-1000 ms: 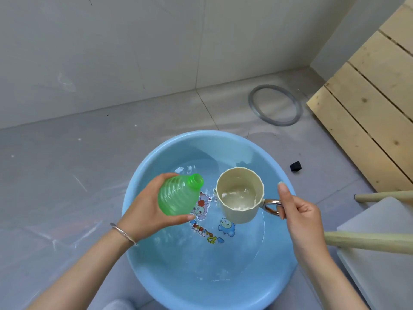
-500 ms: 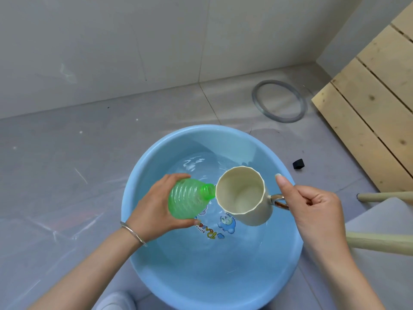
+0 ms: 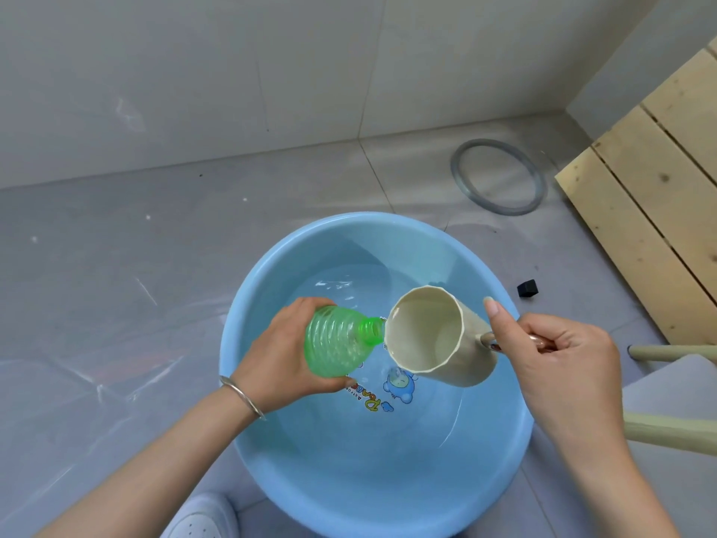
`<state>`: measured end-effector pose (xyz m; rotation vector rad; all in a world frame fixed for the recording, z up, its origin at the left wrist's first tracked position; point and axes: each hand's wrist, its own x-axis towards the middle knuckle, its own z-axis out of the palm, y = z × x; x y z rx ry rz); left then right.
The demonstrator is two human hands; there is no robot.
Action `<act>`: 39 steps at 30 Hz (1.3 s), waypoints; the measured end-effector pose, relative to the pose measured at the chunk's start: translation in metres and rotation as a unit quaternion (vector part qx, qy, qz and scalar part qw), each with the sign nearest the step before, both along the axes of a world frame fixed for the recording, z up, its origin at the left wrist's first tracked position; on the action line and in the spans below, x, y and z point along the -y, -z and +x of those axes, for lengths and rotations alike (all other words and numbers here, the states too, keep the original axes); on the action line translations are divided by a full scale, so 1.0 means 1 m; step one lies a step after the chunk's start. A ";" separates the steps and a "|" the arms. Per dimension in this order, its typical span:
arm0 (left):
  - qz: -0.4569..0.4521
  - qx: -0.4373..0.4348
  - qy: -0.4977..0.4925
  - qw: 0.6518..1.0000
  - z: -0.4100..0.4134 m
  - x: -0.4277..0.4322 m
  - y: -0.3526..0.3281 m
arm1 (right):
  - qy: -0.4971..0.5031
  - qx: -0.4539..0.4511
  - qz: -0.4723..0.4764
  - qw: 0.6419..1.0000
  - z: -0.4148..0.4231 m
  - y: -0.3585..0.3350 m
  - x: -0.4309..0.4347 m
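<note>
- From the head view, the left hand (image 3: 279, 355) has its grip clamped round the ribbed body of a green bottle (image 3: 337, 343), with the thumb underneath and the fingers over the top.
- The green bottle lies almost on its side above the blue basin (image 3: 349, 498). Its uncapped neck points right and sits against the rim of the cream mug (image 3: 430, 335), or a hair off it; I cannot tell which.
- The right hand (image 3: 558, 366) has its grip closed on the mug's shiny handle (image 3: 516, 345). The fingers are curled round it, and the forefinger sticks out straight beside the mug's wall.
- The cream mug is tipped hard over, its mouth turned left toward the bottle. It hangs in the air above the right half of the basin.
- Shallow water lies in the basin, and a cartoon sticker (image 3: 399, 386) shows through it just below the mug's lip.
- A thin metal bangle (image 3: 242, 396) rings the left wrist.
- The basin stands on the grey floor (image 3: 116, 285), and a white shoe (image 3: 201, 518) is tucked at its near left edge.
- Beyond the basin, a grey ring (image 3: 504, 210) lies flat near the wall.
- A small black block (image 3: 527, 288) sits just off the basin's right rim.
- A pale wooden pallet (image 3: 640, 211) takes up the far right.
</note>
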<state>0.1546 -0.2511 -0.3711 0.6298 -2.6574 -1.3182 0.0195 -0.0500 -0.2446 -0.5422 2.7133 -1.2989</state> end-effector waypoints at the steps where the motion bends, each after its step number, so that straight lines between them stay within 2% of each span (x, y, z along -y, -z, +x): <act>1: 0.000 0.002 0.000 1.000 0.000 0.000 0.000 | 0.000 0.000 0.000 1.000 0.001 -0.001 0.001; 7: -0.005 0.014 -0.003 1.000 0.000 -0.002 0.001 | -0.007 -0.006 0.010 1.000 0.002 -0.005 0.002; 39: 0.014 0.021 -0.009 1.000 0.004 -0.004 0.004 | -0.043 -0.210 0.066 0.975 0.004 -0.011 0.004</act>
